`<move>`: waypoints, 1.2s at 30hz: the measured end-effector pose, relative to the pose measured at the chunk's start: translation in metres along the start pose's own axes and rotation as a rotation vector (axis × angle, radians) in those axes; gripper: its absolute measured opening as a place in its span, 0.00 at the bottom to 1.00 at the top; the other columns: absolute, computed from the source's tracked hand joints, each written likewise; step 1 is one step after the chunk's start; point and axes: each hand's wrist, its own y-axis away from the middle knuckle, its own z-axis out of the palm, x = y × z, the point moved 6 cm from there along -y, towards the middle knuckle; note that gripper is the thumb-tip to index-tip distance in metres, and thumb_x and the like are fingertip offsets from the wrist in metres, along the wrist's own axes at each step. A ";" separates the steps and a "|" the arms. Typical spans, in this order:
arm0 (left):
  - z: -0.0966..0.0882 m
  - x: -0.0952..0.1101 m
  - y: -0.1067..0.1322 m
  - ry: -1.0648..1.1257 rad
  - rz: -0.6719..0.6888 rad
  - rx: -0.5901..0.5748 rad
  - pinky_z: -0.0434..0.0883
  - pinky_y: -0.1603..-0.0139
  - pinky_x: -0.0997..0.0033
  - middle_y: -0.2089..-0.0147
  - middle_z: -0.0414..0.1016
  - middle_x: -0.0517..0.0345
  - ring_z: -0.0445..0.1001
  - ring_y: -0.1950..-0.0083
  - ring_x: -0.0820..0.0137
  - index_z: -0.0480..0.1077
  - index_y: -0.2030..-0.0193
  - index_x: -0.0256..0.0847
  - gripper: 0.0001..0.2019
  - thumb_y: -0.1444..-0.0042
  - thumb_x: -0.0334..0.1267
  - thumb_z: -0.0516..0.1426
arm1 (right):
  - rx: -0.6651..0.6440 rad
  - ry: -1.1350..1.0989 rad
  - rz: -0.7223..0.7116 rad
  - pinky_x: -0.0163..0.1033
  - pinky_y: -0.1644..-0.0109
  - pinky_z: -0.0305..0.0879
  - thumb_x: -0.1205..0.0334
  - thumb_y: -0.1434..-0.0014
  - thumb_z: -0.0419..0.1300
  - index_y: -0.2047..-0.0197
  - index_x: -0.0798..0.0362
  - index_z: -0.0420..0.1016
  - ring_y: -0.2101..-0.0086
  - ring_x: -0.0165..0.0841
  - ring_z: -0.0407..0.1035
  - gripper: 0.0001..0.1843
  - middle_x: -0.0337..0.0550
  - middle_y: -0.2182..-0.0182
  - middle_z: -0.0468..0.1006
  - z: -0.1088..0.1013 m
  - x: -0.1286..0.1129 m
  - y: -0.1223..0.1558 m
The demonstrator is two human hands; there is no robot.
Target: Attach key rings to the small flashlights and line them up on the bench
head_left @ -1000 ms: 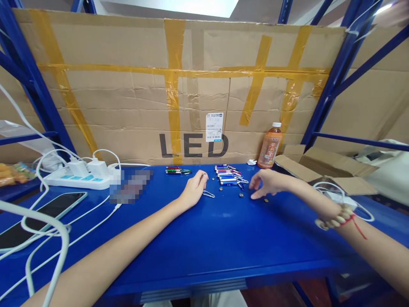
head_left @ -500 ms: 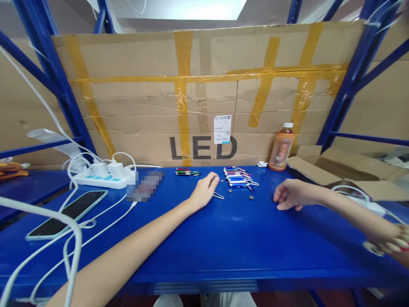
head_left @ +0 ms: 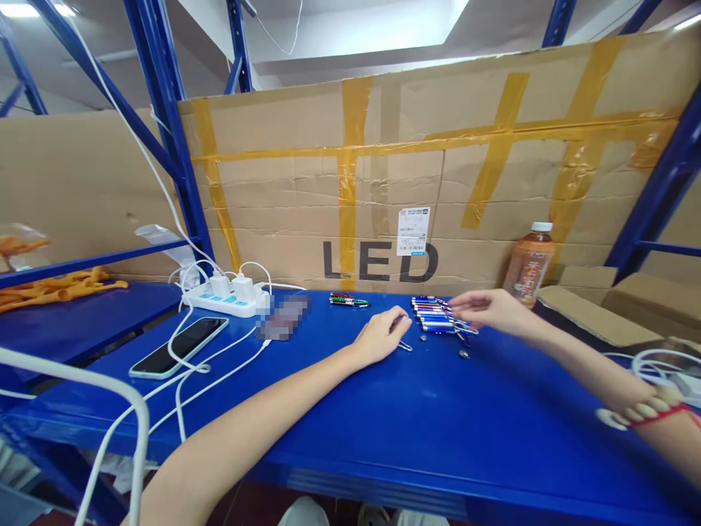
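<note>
My left hand (head_left: pixel 380 337) rests on the blue table (head_left: pixel 416 416) with its fingers curled under; a small metal clip (head_left: pixel 406 345) lies at its fingertips. What the fingers enclose is hidden. My right hand (head_left: pixel 485 308) reaches in from the right with fingers stretched out, its tips over a row of small blue and red keychain flashlights (head_left: pixel 435 319). Two small round button cells (head_left: pixel 423 338) (head_left: pixel 464 354) lie loose just in front of the row. A bead bracelet with a red cord (head_left: pixel 640 413) sits on my right wrist.
A few red and green flashlights (head_left: pixel 349 299) lie apart at the back. An orange drink bottle (head_left: pixel 529 267) stands against the taped cardboard wall (head_left: pixel 307 204). An open cardboard box (head_left: pixel 596 314) sits at right. A power strip (head_left: pixel 227 299), phone (head_left: pixel 179 347) and white cables (head_left: pixel 219 365) fill the left.
My right hand has lifted from the table right of the flashlights and moved left over the row, fingers now extended. My left hand stays put. The view has turned left.
</note>
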 end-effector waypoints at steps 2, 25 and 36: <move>0.000 0.001 0.000 -0.015 0.017 0.008 0.59 0.69 0.77 0.73 0.64 0.64 0.62 0.72 0.76 0.64 0.63 0.41 0.12 0.42 0.45 0.46 | 0.005 -0.155 0.013 0.31 0.74 0.71 0.58 0.60 0.65 0.64 0.55 0.77 0.68 0.35 0.73 0.18 0.47 0.67 0.79 0.017 -0.010 -0.006; 0.003 0.011 0.002 -0.103 0.126 -0.030 0.63 0.65 0.74 0.60 0.72 0.57 0.69 0.63 0.71 0.67 0.57 0.42 0.13 0.42 0.45 0.49 | 0.179 -0.027 -0.351 0.35 0.72 0.69 0.56 0.51 0.61 0.61 0.55 0.74 0.68 0.35 0.73 0.15 0.45 0.69 0.78 0.054 -0.042 0.033; 0.004 0.010 0.002 -0.106 0.140 -0.026 0.64 0.63 0.74 0.62 0.71 0.57 0.69 0.61 0.70 0.66 0.60 0.40 0.11 0.41 0.43 0.49 | 0.047 0.023 -0.400 0.34 0.67 0.69 0.57 0.47 0.58 0.61 0.54 0.75 0.65 0.32 0.72 0.13 0.43 0.64 0.77 0.061 -0.045 0.033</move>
